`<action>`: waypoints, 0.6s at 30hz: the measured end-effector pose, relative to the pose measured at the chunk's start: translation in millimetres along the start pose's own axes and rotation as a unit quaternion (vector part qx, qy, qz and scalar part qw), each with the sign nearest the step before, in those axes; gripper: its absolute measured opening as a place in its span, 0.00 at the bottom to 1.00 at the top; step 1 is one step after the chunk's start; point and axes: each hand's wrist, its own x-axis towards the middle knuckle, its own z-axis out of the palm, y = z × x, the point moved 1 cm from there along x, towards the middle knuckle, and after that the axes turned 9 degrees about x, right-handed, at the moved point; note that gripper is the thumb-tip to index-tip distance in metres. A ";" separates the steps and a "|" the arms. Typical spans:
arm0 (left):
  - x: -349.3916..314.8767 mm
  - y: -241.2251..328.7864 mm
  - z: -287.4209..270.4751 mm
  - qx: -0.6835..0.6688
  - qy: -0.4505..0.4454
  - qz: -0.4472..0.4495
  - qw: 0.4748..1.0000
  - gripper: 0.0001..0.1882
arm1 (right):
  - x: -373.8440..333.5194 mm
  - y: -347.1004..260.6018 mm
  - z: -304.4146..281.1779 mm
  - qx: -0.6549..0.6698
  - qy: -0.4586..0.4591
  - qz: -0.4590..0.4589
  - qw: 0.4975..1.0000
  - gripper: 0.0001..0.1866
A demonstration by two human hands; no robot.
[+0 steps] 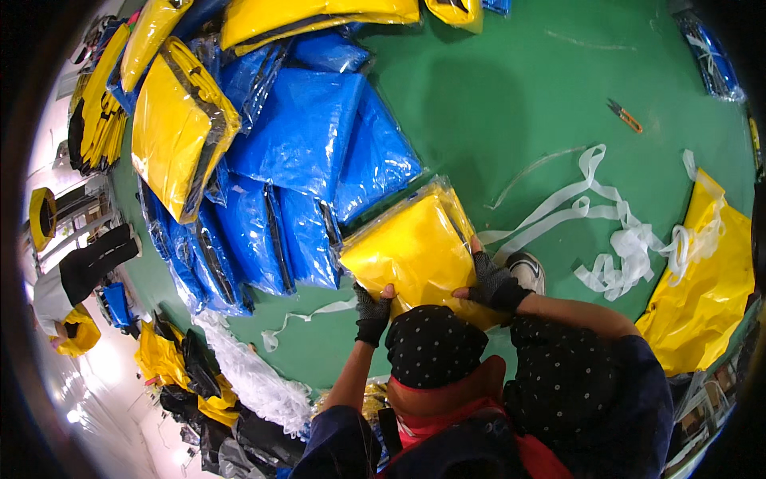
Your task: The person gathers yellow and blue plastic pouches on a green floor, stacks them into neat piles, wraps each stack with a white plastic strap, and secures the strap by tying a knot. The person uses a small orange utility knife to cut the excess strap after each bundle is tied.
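A folded yellow sheet packed in clear plastic (411,247) lies before me, tilted, its far left corner close to the blue packs. At its near left corner is my left hand (372,313), in a dark fingerless glove, thumb on top and the other fingers mostly hidden. Gloved alike, my right hand (495,281) grips the right edge, its thumb on the near side and a fingertip along the rim. Both hands are closed on the pack. A dark dotted cloth shape (435,347) covers part of its near edge.
Blue plastic-wrapped packs (299,132) and yellow ones (179,128) are heaped at left and far left. Loose white strips (590,199), orange-handled thread snips (625,116) and a yellow sheet (702,279) lie on the green floor (511,96) to the right. Another person (60,283) is at far left.
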 end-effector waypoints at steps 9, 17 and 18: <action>102.7 124.8 18.9 0.367 0.048 0.301 0.879 0.29 | 20.8 -5.1 6.4 -0.381 -0.070 0.106 0.916 0.51; 117.4 97.4 37.2 0.343 0.107 0.311 0.880 0.30 | 21.2 -116.0 -49.0 -0.368 -0.057 0.166 0.913 0.31; 119.1 102.7 35.8 0.338 0.109 0.311 0.882 0.30 | 20.8 -121.6 -63.5 -0.338 0.067 0.072 0.936 0.33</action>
